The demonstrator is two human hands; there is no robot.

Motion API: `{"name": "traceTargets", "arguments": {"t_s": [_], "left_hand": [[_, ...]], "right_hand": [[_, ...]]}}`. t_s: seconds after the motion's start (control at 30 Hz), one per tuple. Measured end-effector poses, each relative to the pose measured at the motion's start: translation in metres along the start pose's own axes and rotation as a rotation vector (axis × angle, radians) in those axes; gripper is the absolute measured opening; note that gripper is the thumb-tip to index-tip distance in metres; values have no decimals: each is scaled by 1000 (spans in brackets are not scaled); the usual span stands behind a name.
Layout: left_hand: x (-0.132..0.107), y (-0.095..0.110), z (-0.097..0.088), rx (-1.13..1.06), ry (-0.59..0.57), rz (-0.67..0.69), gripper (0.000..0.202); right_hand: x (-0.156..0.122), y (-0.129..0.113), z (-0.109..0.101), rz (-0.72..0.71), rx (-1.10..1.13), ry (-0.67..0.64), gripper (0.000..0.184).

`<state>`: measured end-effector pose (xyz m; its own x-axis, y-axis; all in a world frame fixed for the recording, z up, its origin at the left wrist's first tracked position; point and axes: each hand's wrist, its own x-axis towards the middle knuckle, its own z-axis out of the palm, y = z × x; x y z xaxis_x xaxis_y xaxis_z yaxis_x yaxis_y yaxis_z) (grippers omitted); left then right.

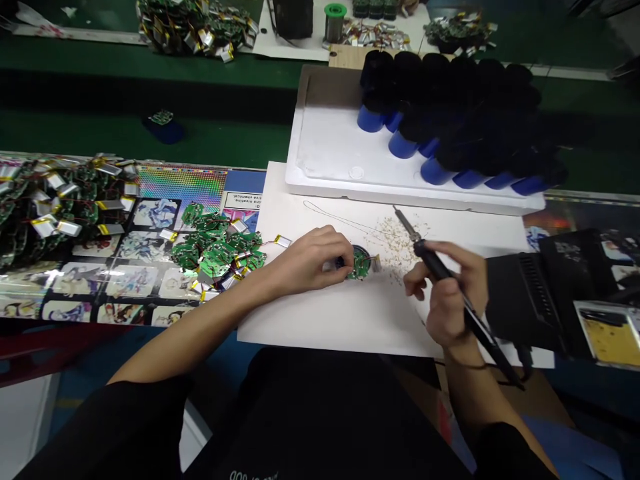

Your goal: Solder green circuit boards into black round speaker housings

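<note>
The left hand (305,262) lay on a white sheet (300,320), its fingers curled close together and pinching a small green circuit board (361,265) against a round dark part (357,252); the fingertips were partly hidden, so the exact grip could not be told. The board sat near the middle of the sheet, just beside a scatter of pale solder crumbs (393,243). The right hand (445,293) held a black soldering iron (440,280) like a pen, with fingers and thumb wrapped around its handle and its metal tip (403,223) pointing up and away, apart from the board. A thin wire loop (340,217) lay on the sheet beyond the hands. Past the sheet's far edge stood a white foam tray (320,150) crowded with blue cylinders (400,143). Left of the sheet, a heap of green boards with small batteries (215,243) lay on a printed mat (125,280), close to the left forearm. A black vented unit (545,293) stood at the right, hemming in the right hand.
</note>
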<state>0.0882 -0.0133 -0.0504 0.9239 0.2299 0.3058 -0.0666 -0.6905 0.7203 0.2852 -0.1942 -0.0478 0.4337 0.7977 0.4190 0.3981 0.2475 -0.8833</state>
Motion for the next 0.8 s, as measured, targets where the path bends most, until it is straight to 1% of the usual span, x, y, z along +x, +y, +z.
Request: {"name": "traceTargets", "arguments": {"t_s": [0.07,0.13,0.17,0.23,0.3,0.33,0.4,0.47,0.53,0.67,0.8], "left_hand": [[0,-1,1,12,-24,-11,10],[-1,-1,1,27,-38,-24,11],[-1,-1,1,34,-38,-27,11],[-1,-1,1,42,-34,-25,12],[0,0,1,41,-33,-22,12],[0,1,1,40,-35,-23,12],[0,1,0,35,-38,-26,12],[0,1,0,31,-37,-24,12],[0,1,0,30,-33,-17,11],[-1,-1,1,28,-30,-4,10],[-1,-2,2,26,-29,-6,10]], "right_hand": [[5,-2,-6,29,92,66,42],[8,-3,-11,61,116,88,39],[8,-2,-14,75,89,91,35],[6,-1,-20,82,-38,115,26],[2,0,-23,37,-179,161,20],[0,0,-24,7,-214,190,17],[-2,1,-24,-30,-202,221,11],[-3,1,-22,-40,-162,233,10],[-1,2,-20,-43,-121,204,12],[2,3,-18,-64,-16,66,16],[1,7,-18,-99,17,-41,14]]}}
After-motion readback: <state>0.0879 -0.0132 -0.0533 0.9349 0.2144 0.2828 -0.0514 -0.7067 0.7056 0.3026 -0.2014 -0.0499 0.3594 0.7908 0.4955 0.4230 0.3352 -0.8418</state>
